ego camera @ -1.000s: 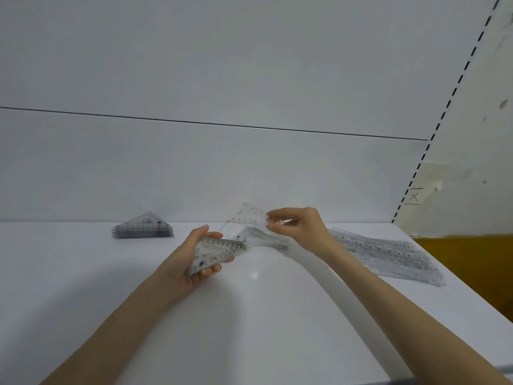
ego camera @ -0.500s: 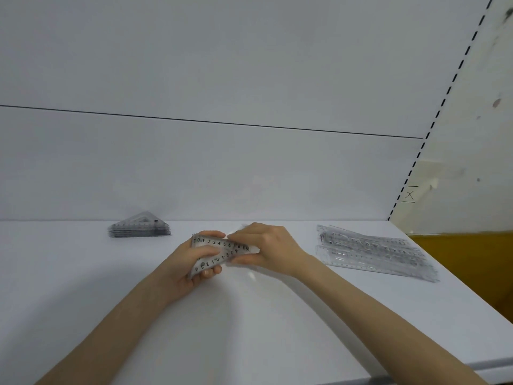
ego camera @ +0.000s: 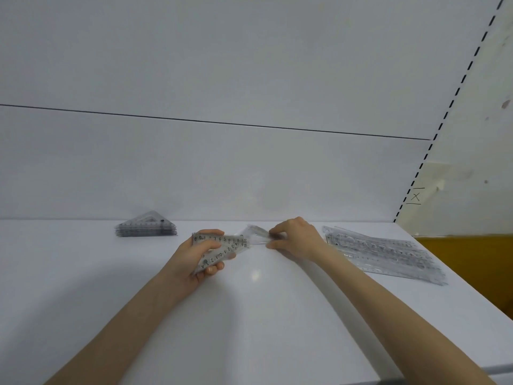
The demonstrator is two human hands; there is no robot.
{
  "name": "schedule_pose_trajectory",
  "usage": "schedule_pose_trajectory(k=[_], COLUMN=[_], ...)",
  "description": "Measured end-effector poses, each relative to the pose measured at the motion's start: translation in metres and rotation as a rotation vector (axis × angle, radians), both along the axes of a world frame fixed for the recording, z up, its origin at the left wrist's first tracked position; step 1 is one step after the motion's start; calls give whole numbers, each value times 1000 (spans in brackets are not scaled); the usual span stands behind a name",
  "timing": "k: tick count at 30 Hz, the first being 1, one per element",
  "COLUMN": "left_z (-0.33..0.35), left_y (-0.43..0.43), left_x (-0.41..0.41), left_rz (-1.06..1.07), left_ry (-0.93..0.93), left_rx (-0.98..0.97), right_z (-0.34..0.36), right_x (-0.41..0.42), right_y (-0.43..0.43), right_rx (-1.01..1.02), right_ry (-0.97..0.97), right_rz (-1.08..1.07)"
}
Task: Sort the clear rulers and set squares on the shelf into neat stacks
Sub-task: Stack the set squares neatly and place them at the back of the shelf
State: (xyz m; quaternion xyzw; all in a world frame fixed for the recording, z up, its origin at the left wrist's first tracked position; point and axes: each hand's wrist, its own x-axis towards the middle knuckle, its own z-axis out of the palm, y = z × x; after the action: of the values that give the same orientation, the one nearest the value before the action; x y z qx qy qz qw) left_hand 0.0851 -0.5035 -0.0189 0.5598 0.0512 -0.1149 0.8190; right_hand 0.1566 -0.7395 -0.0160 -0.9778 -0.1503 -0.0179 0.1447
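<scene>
Gripping a set square (ego camera: 222, 247), the left hand (ego camera: 194, 258) curls round it; its long edge runs left-right, tip pointing right. The right hand (ego camera: 294, 240) pinches a blurred clear piece (ego camera: 256, 234). On the shelf (ego camera: 249, 315): one stack (ego camera: 145, 229) rear left, one pile of rulers (ego camera: 383, 251) on the right, long axes slanting toward the near right.

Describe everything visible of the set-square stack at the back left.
The set-square stack is several clear plastic triangles with black scale marks, laid flat one on another, edges roughly aligned. Its long edge faces the person, its apex the back wall. It rests on the white shelf near the wall; nothing else touches it.
</scene>
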Motion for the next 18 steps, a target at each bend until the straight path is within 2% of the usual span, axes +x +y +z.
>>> schedule_pose_trajectory(k=[5, 18], left_z=[-1, 5], left_y=[-1, 1], left_x=[1, -2], left_rz=[62, 97], left_ry=[30, 51], left_rx=[-1, -88], right_z=[0, 9], right_x=[4, 3], right_y=[-5, -21], right_rx=[273, 394], right_ry=[67, 104], right_rz=[-19, -32])
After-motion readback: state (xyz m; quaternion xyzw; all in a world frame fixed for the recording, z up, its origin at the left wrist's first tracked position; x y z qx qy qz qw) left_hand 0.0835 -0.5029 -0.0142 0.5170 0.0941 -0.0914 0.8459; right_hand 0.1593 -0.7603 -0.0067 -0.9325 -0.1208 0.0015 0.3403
